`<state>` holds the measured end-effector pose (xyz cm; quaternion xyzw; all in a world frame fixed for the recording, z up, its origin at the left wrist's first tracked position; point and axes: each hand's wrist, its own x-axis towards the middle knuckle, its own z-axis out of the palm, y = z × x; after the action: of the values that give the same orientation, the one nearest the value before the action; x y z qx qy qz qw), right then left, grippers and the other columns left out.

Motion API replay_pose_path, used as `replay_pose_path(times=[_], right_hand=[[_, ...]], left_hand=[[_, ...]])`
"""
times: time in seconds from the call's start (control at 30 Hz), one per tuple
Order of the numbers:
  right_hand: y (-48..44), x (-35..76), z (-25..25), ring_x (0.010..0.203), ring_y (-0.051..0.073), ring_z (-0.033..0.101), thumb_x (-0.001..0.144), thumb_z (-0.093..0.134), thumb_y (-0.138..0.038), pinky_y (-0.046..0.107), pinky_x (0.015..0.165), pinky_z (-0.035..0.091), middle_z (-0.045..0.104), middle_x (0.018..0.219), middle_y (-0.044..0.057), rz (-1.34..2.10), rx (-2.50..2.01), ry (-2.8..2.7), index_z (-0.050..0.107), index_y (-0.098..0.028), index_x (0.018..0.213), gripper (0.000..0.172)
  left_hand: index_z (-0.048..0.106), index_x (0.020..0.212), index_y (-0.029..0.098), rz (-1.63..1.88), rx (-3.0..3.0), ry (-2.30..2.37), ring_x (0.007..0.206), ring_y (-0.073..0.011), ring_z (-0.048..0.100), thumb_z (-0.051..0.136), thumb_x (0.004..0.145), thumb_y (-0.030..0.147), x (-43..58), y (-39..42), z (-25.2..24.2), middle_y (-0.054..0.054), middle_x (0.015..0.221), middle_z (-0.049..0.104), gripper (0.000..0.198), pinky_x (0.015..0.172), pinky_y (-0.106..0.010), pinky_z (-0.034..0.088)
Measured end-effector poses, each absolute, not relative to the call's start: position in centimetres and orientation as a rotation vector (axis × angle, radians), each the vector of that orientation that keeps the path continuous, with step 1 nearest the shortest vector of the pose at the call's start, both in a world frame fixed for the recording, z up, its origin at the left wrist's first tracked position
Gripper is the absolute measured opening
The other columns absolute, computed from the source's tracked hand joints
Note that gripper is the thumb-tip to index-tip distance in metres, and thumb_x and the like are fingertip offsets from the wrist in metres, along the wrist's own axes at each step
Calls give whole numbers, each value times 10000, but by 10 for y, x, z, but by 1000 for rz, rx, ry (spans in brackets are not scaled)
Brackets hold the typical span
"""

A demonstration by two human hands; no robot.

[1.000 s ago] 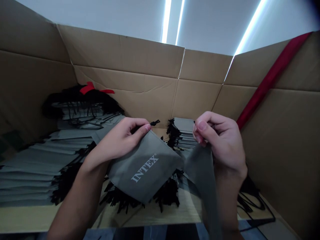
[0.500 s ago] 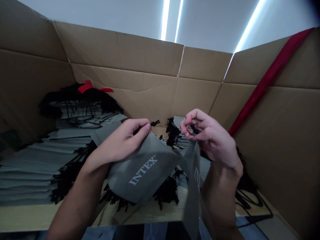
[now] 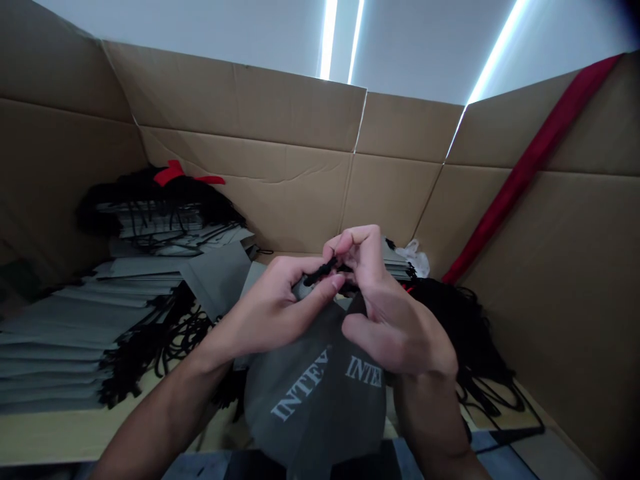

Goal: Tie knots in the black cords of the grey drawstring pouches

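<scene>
As two grey INTEX pouches (image 3: 310, 407) hung side by side low in the frame, above the near edge of a pale tabletop (image 3: 45, 433), the person's left hand (image 3: 273, 310) and right hand (image 3: 395, 327) met over them, fingertips touching. Both were closed in a pinch on a black drawstring (image 3: 320, 272) at the pouches' top edge: the left thumb and forefinger gripped it from one side, the right fingers curled onto it from the other, and the right thumb lay against the fabric.

To the left, flat stacks of grey pouches (image 3: 60, 333) covered the table, their dark cords trailing toward the middle. To the right lay a tangle of black cords (image 3: 465, 327). Just behind the hands sat a small stack (image 3: 397, 267) beside a white plastic scrap (image 3: 419, 255). Farther back on the left, a bundle was topped with a red ribbon (image 3: 173, 173). Cardboard walls (image 3: 280, 133) enclosed the space, a red strip (image 3: 525, 167) slanting across the right one, under bright ceiling lights (image 3: 327, 33).
</scene>
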<state>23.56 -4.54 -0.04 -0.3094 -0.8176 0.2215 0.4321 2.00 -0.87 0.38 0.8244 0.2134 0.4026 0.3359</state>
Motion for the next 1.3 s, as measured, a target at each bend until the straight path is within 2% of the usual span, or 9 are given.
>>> replay_pose_path(times=[0.1,0.2,0.3,0.4,0.57,0.83,1.07,1.3], right_hand=[[-42,236,0,1245,281,632,774,723,4,387,941,564,563,1313,58,567,-751,-2015,466,-315,1350,707],[-36,240,4,1077,225,673,960,807,-90,353,916,544,687,1188,23,674,-754,-1944,607,-281,1292,432],[-32,247,10,995,207,720,1024,926,-211,328,858,528,798,1086,18,812,-740,-1873,777,-238,1161,205],[-32,255,15,962,209,723,999,1012,-275,325,836,533,825,1027,19,776,-724,-1819,852,-225,1088,189],[-42,265,21,893,225,722,1001,1038,-373,349,777,546,838,984,34,544,-706,-1811,894,-247,1029,193],[-49,265,19,972,287,758,1102,917,-518,447,924,646,847,1077,78,364,-641,-1951,936,-314,1081,206],[-49,260,20,929,232,773,1139,893,-390,381,863,637,864,1075,39,263,-574,-2020,917,-304,1066,115],[-49,257,22,948,245,802,1135,899,-386,387,873,651,880,1059,40,214,-561,-2034,913,-302,1056,116]], left_hand=[[781,945,154,1094,2151,552,846,-158,638,663,1170,409,18,-6,4,-11,917,777,359,813,-254,525],[770,920,162,1189,2150,565,800,-131,596,693,1147,360,14,-3,8,22,861,721,310,771,-227,499],[710,851,173,1208,2195,614,721,-114,495,671,1148,354,10,-2,13,45,774,588,350,662,-224,429],[625,815,190,1028,2245,572,690,-109,465,625,1164,350,5,-2,16,48,758,542,384,621,-223,411],[549,807,208,757,2208,495,648,-113,406,531,1215,378,-2,-3,13,42,735,474,443,554,-237,359],[559,801,207,697,2259,413,716,-149,476,547,1189,347,-3,-1,11,14,753,532,413,662,-274,437],[544,817,213,686,2238,405,684,-135,458,552,1186,376,-2,-4,11,35,740,498,403,633,-267,405],[513,811,219,668,2237,390,667,-127,437,572,1158,351,0,-7,12,45,731,479,376,630,-274,390]])
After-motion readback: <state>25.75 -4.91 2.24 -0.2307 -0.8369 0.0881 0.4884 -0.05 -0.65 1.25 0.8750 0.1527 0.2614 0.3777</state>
